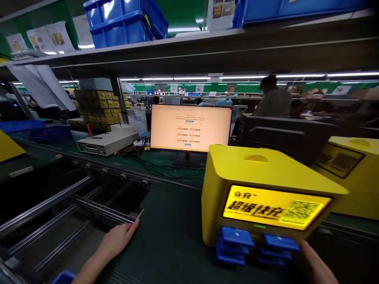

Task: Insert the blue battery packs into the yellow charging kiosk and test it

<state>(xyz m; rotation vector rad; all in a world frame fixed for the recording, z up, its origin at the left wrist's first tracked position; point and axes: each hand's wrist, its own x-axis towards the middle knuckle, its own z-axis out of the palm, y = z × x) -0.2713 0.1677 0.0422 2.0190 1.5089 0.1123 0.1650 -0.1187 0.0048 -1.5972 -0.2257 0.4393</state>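
My left hand (120,238) is at the edge of the dark green work surface, beside the gap with metal rails. Its fingers are closed, and a thin pale strip (141,214) sticks out past the fingertips; what it belongs to is unclear. On the right stands a yellow cabinet (251,169) with a lit yellow screen (275,207) showing black characters and a code square. Blue slab-like power banks (237,236) jut from its lower front in two stacks. My right hand (315,262) is at the cabinet's lower right corner, close to the right stack; its fingertips are hidden.
A lit monitor (191,128) stands behind, with cables around its base. A grey instrument box (108,140) is to its left. Another yellow cabinet (355,177) stands at the right. Blue bins (127,27) rest on the overhead shelf. A person (272,98) is in the background.
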